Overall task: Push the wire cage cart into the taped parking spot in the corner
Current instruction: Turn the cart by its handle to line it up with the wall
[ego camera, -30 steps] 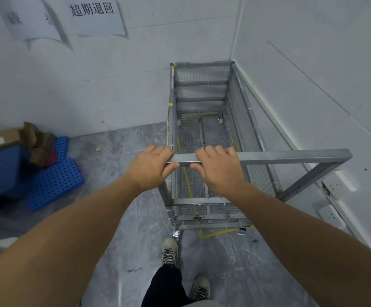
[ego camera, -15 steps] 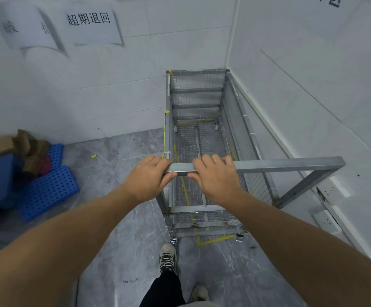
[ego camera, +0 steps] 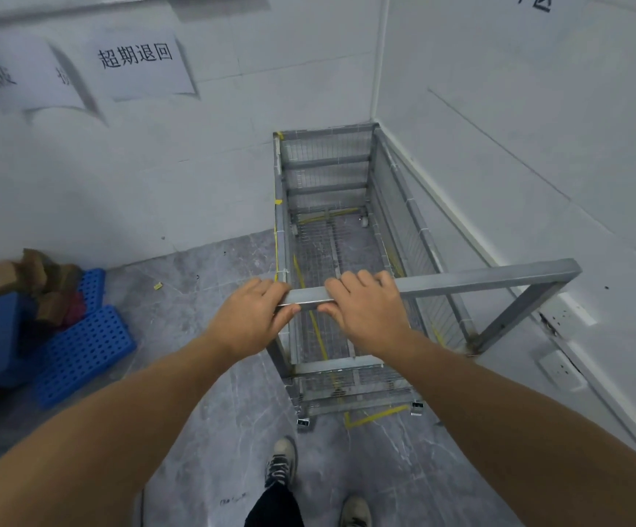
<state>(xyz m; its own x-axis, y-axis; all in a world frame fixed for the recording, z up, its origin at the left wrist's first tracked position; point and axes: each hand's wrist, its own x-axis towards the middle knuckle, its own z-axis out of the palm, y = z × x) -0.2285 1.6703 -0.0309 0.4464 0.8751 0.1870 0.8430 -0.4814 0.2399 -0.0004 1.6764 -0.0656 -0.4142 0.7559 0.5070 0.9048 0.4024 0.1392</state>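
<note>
Both the left hand (ego camera: 249,317) and right hand (ego camera: 369,311) clench the flat grey metal handle bar (ego camera: 491,277) of the empty silver wire cage cart (ego camera: 327,207), which sits in the white-walled corner over yellow floor tape (ego camera: 373,417), apparently touching the back wall, with blue perforated plastic trays (ego camera: 84,348) well apart to the left.

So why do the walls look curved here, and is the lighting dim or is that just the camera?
Head view: the wide-angle lens bows straight lines, so the wall corner and the arms flare toward the edges. The light is soft, cool and even, with faint shadows beside the paper signs. The hands and the wire cage cart are sharp; no glare.
</note>
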